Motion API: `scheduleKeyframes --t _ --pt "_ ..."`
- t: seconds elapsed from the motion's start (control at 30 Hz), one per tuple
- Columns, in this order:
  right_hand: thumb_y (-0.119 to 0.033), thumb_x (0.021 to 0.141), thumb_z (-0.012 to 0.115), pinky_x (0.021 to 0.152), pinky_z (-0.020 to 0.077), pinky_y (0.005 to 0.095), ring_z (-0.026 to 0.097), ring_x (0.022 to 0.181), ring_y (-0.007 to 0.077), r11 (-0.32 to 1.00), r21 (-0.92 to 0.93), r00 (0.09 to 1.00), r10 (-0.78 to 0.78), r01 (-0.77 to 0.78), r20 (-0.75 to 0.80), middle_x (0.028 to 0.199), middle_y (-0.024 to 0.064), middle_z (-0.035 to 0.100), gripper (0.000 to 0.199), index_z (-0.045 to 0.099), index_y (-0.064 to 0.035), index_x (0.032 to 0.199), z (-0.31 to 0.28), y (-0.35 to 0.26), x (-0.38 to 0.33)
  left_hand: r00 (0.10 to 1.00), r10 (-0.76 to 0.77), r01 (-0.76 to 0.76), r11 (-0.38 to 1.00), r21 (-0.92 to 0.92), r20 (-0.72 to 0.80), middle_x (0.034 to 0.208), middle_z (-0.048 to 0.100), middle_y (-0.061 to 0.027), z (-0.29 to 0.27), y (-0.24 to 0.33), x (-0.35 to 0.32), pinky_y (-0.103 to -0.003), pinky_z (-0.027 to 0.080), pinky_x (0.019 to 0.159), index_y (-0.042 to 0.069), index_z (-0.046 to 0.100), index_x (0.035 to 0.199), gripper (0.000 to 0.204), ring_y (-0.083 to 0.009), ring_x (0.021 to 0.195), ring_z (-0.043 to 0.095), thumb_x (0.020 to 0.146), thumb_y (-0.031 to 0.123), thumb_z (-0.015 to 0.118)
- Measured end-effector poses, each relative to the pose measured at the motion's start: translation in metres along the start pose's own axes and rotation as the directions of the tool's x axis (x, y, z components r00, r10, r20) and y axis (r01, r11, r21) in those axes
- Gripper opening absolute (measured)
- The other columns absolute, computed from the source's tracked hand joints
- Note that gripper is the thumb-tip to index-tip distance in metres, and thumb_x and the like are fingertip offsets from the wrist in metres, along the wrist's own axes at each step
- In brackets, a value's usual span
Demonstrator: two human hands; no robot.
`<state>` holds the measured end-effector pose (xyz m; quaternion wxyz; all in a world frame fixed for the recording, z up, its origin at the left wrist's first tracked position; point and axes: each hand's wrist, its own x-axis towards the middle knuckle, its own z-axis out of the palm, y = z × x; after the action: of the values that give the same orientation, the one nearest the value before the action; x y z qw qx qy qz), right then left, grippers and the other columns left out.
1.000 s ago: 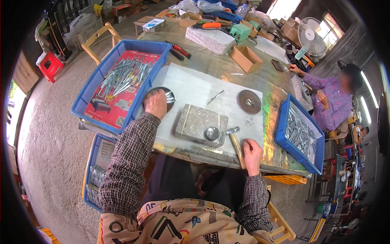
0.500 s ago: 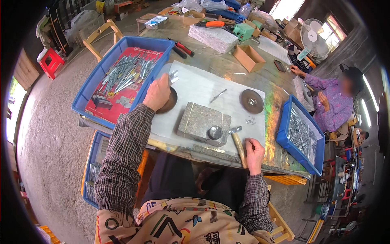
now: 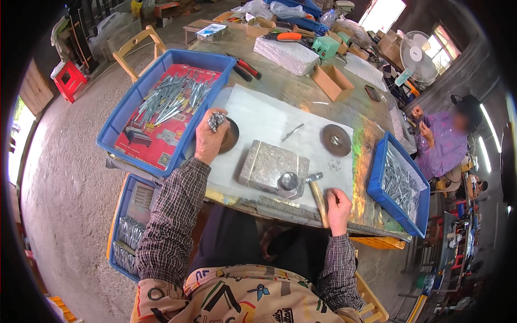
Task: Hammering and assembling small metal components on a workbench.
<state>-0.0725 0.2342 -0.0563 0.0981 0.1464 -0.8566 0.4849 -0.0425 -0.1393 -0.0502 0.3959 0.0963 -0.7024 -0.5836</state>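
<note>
My left hand [image 3: 209, 141] is closed around a bundle of small shiny metal pieces [image 3: 216, 121], whose ends show above the fingers. It is beside a round dark dish [image 3: 232, 138] on the white paper [image 3: 253, 113]. My right hand [image 3: 339, 209] rests at the table's front edge, fingers curled together; whatever they hold, if anything, is hidden. Just left of it lies a hammer [image 3: 318, 198] with a wooden handle. A stone block [image 3: 264, 161] bears a short metal cylinder [image 3: 288, 181]. One thin metal pin [image 3: 292, 132] lies behind the block.
A blue tray [image 3: 107, 129] of long metal rods stands left, another blue tray [image 3: 417, 223] of rods right. A second round dish [image 3: 329, 141] holds small bits, with loose bits [image 3: 335, 166] nearby. Farther back are pliers [image 3: 245, 69], an open cardboard box [image 3: 333, 85] and a seated co-worker [image 3: 444, 134].
The small metal pieces on the paper by the left dish are now gathered upright in my left hand. My right hand has barely moved. The co-worker's reaching hand has drawn back.
</note>
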Motion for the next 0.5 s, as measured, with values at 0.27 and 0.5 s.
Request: scheduleKeyframes --t 0.27,0.5 --pt "-0.005 0.083 0.059 0.060 0.0443 0.0246 0.055 0.065 0.0105 1.000 -0.020 1.000 -0.007 0.007 0.003 0.074 0.0079 0.063 0.012 0.064 0.0043 0.089 -0.001 0.000 0.001 0.999 -0.041 0.045 0.985 -0.166 0.027 0.071 0.059 -0.0008 0.002 0.003 0.004 -0.022 0.043 0.061 0.003 0.058 0.088 0.007 -0.0067 0.069 0.055 0.082 0.002 0.057" --pt "-0.005 0.083 0.058 0.064 0.0448 0.0252 0.056 0.068 0.0112 1.000 -0.023 1.000 0.020 -0.019 0.017 0.076 0.0081 0.063 0.013 0.064 0.0038 0.089 0.000 0.004 -0.002 0.995 -0.093 0.096 0.984 -0.147 0.026 0.068 0.062 -0.0015 0.001 -0.003 0.002 -0.021 0.044 0.057 0.001 0.059 0.088 0.007 -0.0066 0.061 0.055 0.081 0.002 0.058"
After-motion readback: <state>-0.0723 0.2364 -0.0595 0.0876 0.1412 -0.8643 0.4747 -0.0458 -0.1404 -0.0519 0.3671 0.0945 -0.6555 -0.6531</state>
